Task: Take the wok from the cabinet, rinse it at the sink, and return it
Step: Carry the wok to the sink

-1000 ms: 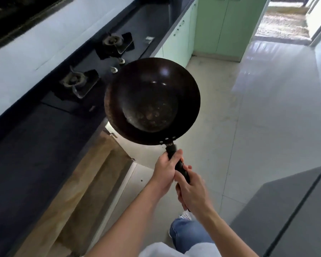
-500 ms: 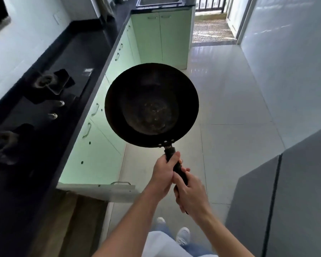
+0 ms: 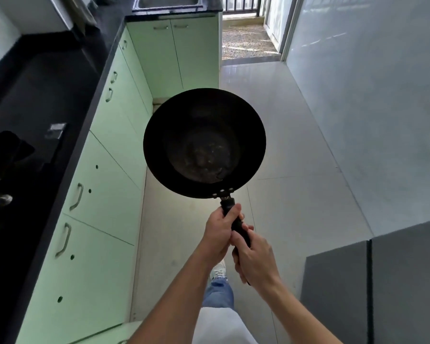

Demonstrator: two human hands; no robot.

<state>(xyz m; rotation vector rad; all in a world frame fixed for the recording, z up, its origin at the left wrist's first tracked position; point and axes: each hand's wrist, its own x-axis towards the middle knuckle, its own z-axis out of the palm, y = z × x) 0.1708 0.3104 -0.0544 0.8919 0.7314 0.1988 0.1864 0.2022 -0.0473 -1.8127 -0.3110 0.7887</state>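
A dark round wok (image 3: pixel 204 142) hangs level in mid-air over the pale tiled floor, its black handle pointing back at me. My left hand (image 3: pixel 220 230) grips the handle close to the bowl. My right hand (image 3: pixel 255 259) grips the same handle just behind it, hiding the handle's end. The steel sink (image 3: pixel 168 2) shows at the far end of the kitchen, set in the black counter (image 3: pixel 60 78), well ahead of the wok.
Light green cabinet doors (image 3: pixel 102 184) with metal handles run along the left under the counter. A gas hob (image 3: pixel 0 155) sits on the counter at far left. A grey appliance top (image 3: pixel 387 281) stands at lower right. A doorway with a mat (image 3: pixel 246 40) opens ahead.
The view has swung from the hob and open cabinet toward the kitchen's far end. The sink and green cabinets have drawn nearer. Both hands have kept their grip on the wok handle.
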